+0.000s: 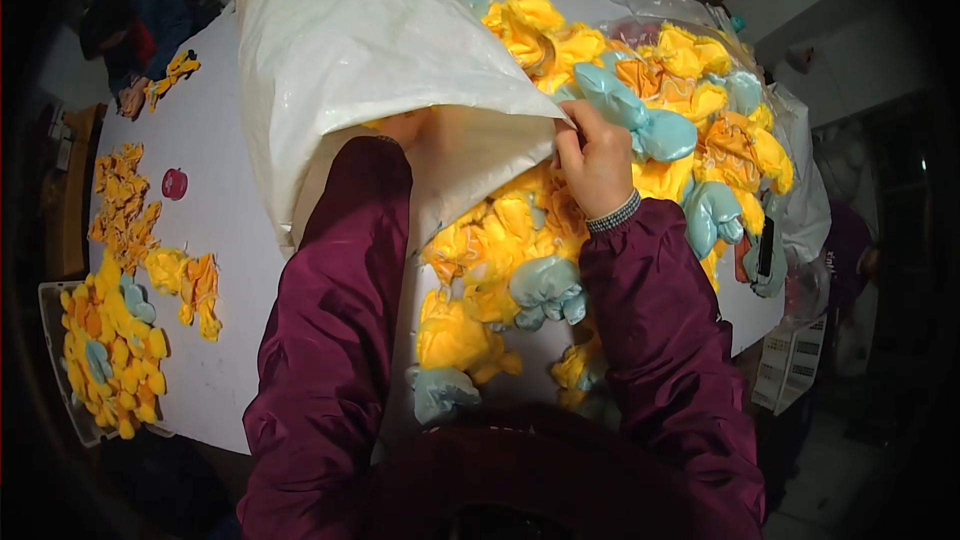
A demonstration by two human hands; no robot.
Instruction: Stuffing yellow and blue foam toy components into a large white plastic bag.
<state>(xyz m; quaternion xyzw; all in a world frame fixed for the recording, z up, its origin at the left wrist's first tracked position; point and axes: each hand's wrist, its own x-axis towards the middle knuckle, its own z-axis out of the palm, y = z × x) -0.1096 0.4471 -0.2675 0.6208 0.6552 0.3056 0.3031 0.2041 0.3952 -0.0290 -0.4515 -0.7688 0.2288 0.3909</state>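
Observation:
A large white sack (370,30) lies on the table with its mouth toward me. My left hand (405,128) reaches inside it; only the back of the hand near the wrist shows, and the fingers are hidden. A bit of yellow shows by that wrist. At the mouth's right corner, my right hand (597,160) pinches the sack's rim between thumb and fingers. Under and beside the right forearm spreads a heap of soft yellow and orange fabric pieces (490,240). Shiny pale-blue fabric pieces (665,135) are mixed in, one close to my right knuckles.
At the left edge stands a tray (60,380) full of yellow pieces, some of them blue. Crumpled orange pieces (125,195) and a small dark-pink round object (174,183) lie on the white table (215,380). Another person (130,30) is at the far left. Clear plastic (800,190) lies at the right.

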